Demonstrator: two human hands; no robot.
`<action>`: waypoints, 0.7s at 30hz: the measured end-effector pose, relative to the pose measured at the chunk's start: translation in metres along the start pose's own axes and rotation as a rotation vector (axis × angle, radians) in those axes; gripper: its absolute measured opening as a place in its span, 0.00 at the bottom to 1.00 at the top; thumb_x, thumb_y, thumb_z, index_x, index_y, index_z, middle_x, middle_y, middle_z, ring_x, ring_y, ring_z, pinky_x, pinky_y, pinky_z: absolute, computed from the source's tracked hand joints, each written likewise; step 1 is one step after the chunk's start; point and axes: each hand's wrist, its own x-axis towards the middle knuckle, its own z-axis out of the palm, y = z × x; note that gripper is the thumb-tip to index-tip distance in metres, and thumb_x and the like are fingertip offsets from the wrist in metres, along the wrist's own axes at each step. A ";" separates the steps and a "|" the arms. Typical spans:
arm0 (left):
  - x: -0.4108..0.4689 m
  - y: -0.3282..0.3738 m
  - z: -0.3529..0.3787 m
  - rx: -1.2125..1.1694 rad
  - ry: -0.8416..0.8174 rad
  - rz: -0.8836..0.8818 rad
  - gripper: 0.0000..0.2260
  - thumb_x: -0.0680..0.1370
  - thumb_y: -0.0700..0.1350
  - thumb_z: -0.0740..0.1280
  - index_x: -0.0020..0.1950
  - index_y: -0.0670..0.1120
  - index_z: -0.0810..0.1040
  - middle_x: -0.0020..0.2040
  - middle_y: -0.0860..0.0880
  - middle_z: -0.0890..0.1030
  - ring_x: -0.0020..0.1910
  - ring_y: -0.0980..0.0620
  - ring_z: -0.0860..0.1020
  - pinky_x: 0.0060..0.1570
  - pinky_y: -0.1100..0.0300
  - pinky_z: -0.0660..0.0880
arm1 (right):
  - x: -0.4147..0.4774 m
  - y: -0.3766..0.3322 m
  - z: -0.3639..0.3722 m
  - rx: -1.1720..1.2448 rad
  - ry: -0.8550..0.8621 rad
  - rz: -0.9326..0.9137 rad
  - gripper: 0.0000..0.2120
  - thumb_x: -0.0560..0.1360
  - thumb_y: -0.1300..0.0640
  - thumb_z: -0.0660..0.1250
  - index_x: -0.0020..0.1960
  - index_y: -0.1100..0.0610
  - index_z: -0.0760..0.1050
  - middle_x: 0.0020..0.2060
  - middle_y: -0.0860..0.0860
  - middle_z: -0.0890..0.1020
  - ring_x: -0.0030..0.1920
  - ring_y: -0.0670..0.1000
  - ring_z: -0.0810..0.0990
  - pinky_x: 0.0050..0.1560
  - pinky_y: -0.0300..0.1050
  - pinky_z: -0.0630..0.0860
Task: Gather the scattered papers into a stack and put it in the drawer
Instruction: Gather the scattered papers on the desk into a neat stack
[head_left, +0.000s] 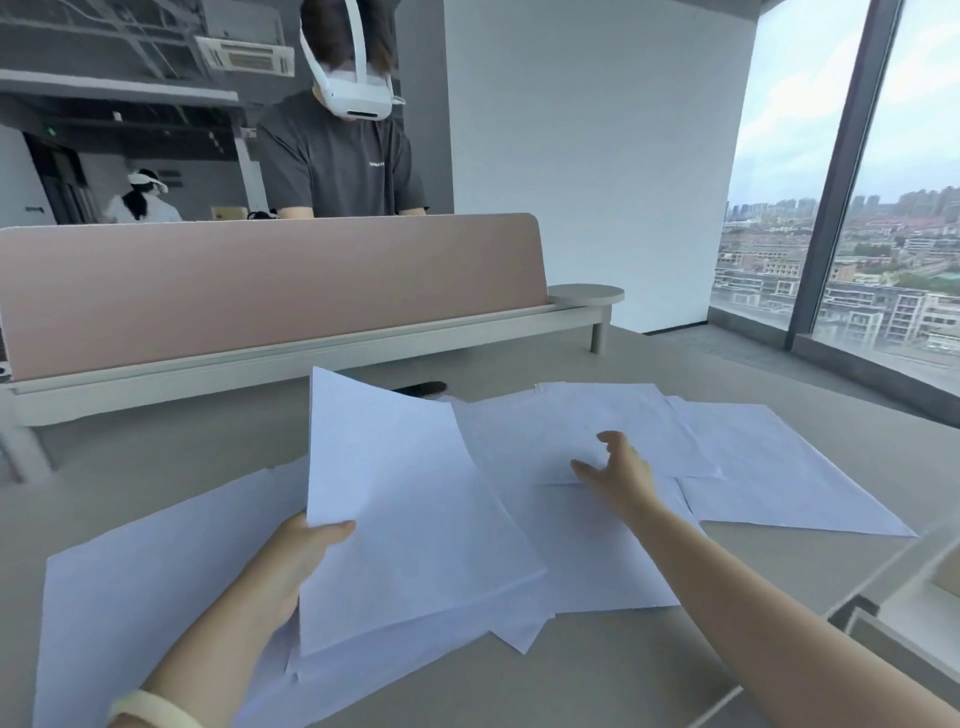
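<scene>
White sheet (395, 467), long axis steeply upward

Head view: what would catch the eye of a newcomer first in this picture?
White papers lie scattered over the grey desk; the left hand holds up a sheaf by its near corner, and the open right hand reaches onto sheets at the centre. Behind the pink divider stands a person in a white headset, and a city view fills the window at right.

Divider (260, 291), maybe dark object (423, 387), behind papers (753, 467)
</scene>
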 end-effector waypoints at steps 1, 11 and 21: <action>0.001 -0.002 -0.001 0.006 0.015 -0.012 0.13 0.77 0.36 0.65 0.62 0.42 0.76 0.56 0.44 0.80 0.57 0.44 0.77 0.63 0.50 0.69 | 0.005 0.001 0.000 -0.093 0.001 0.019 0.32 0.74 0.46 0.68 0.72 0.54 0.59 0.67 0.54 0.70 0.67 0.57 0.68 0.63 0.52 0.69; -0.002 -0.002 0.009 0.050 0.064 -0.006 0.10 0.77 0.38 0.66 0.57 0.47 0.76 0.50 0.50 0.81 0.52 0.46 0.78 0.56 0.53 0.71 | 0.029 -0.025 0.008 0.354 0.017 0.185 0.34 0.73 0.56 0.70 0.74 0.55 0.57 0.70 0.56 0.61 0.55 0.59 0.73 0.53 0.49 0.72; -0.010 -0.002 0.011 0.050 0.052 -0.008 0.09 0.77 0.38 0.66 0.57 0.46 0.78 0.51 0.47 0.83 0.50 0.46 0.81 0.53 0.53 0.74 | 0.009 -0.008 0.029 -0.232 0.042 -0.058 0.40 0.74 0.48 0.67 0.77 0.54 0.47 0.70 0.55 0.64 0.66 0.59 0.71 0.63 0.49 0.67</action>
